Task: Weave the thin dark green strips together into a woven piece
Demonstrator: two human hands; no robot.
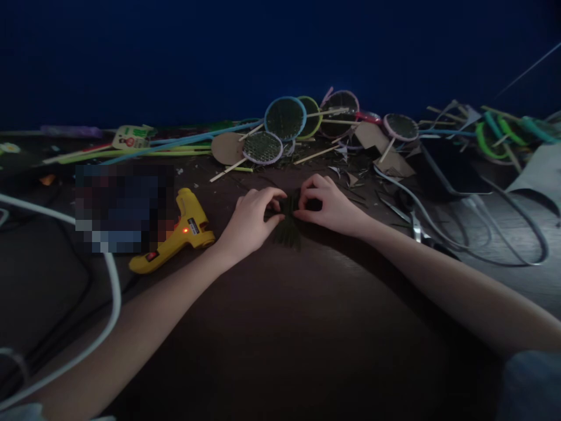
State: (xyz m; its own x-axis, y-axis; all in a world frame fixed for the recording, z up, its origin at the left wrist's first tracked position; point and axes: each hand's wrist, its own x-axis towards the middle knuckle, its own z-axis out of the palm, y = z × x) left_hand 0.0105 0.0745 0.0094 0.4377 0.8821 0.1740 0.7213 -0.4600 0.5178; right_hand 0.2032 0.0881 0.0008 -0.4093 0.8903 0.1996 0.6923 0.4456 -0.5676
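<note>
A small bunch of dark green strips (288, 233) lies low over the brown table, its lower ends fanned out towards me. My left hand (254, 219) pinches its left side with thumb and fingers. From the right, my right hand (331, 202) is closed on the opposite edge, thumb against fingertips. The dim light hides how the strips are joined. Left of my left hand lies a yellow glue gun (188, 231) with a red light glowing. Scissors (415, 225) with dark handles rest beyond my right forearm.
Along the back are hoops with woven dark green filling, such as a blue-rimmed hoop (285, 118), plus sticks, a cardboard disc (227, 148) and scraps. A phone (456, 166) and grey cable (438, 228) lie right. A white cable (114, 280) crosses the left side.
</note>
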